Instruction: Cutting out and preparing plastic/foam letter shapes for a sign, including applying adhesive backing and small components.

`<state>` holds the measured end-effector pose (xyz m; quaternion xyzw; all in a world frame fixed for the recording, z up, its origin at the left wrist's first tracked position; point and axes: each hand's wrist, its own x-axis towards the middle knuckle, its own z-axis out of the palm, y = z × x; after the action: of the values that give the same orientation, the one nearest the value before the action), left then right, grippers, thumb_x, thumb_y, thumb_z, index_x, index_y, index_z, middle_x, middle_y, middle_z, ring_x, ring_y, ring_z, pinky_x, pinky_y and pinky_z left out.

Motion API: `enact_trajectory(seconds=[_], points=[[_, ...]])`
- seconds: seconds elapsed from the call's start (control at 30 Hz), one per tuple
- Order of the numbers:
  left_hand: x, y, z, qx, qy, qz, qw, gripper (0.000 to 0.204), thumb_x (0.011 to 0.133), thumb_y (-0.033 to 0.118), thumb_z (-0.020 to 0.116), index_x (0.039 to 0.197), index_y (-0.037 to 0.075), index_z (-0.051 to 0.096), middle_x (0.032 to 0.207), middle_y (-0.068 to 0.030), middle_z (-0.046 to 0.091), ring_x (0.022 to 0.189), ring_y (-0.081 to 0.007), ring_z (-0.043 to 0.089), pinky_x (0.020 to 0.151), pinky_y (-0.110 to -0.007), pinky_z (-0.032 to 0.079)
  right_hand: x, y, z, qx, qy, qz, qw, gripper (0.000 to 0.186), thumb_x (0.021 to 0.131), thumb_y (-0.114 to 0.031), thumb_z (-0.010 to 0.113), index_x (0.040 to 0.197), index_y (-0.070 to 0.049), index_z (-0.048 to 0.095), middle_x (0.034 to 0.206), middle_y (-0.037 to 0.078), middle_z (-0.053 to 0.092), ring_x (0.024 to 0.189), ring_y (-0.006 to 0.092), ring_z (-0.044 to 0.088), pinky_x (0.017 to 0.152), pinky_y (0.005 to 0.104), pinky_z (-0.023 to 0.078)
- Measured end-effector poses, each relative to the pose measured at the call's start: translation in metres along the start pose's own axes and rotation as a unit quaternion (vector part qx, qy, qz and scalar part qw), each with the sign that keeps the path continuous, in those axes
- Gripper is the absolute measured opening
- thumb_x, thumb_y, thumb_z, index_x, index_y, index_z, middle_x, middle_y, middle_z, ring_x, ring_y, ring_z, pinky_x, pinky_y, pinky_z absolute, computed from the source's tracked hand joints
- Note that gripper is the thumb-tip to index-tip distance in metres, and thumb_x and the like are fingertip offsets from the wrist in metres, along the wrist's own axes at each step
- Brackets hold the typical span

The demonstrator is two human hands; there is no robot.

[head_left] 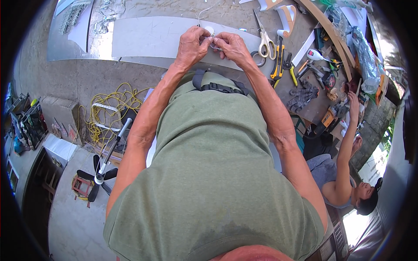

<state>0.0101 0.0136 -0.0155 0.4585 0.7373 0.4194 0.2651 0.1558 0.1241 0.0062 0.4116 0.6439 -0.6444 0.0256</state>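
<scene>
Both my hands meet above a pale flat sheet (143,37) on the worktable. My left hand (191,45) is closed in a pinch, and the fingertips of my right hand (234,46) pinch right beside it. Between them are thin white wire ends; a thin white wire (200,16) runs away over the far side of the table. Just beyond the fingertips shows a small white round piece (210,30). The exact point held is partly hidden by the fingers. To the right of my right hand lie scissors (264,43) with cream handles and a ring-shaped roll of tape (260,59).
A yellow utility knife (278,61), yellow-handled pliers (291,71), a white bottle (314,55) and grey gloves (302,98) lie rightward. A co-worker (344,180) reaches in at the right. Yellow cord (102,124) and a black-bladed fan (99,177) are at left.
</scene>
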Motion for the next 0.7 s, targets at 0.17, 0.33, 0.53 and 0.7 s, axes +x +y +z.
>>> enact_trajectory(seconds=[0.17,0.33,0.53,0.7], points=[[0.003,-0.001,0.002,-0.003,0.006,0.011,1.000,0.015,0.083,0.011,0.075,0.094,0.001,0.073,0.088,-0.0126,0.072,0.082,-0.0282,0.067,0.075,-0.039,0.054,-0.001,0.003,-0.001,-0.072,0.028,-0.040,0.996,0.028,0.096,-0.026,0.066,0.102,0.000,0.075,0.077,0.009,0.075,0.054,0.0143,0.066,0.055,0.0320,0.052],[0.001,-0.004,0.003,0.053,-0.019,0.085,0.995,0.018,0.084,0.011,0.077,0.100,0.004,0.074,0.090,-0.0103,0.072,0.084,-0.0238,0.066,0.075,-0.035,0.054,-0.003,0.008,-0.008,-0.183,0.083,-0.062,0.978,0.030,0.095,-0.029,0.068,0.098,0.000,0.076,0.071,0.009,0.074,0.056,0.0171,0.067,0.059,0.0345,0.054],[-0.004,0.000,0.001,0.033,-0.028,0.053,0.998,0.020,0.085,0.017,0.079,0.099,0.004,0.074,0.088,-0.0097,0.070,0.085,-0.0235,0.065,0.075,-0.035,0.053,-0.011,0.008,-0.017,-0.029,0.001,-0.044,0.999,0.023,0.099,-0.019,0.061,0.108,-0.003,0.075,0.080,0.006,0.075,0.064,0.0116,0.068,0.055,0.0293,0.052],[-0.003,0.001,0.003,0.026,-0.017,0.045,0.998,0.024,0.084,0.022,0.080,0.097,0.003,0.075,0.087,-0.0099,0.071,0.082,-0.0249,0.064,0.074,-0.037,0.052,-0.020,0.011,-0.017,-0.015,-0.015,-0.054,0.998,0.024,0.101,-0.015,0.057,0.114,-0.004,0.074,0.085,0.004,0.075,0.064,0.0095,0.066,0.052,0.0261,0.052]])
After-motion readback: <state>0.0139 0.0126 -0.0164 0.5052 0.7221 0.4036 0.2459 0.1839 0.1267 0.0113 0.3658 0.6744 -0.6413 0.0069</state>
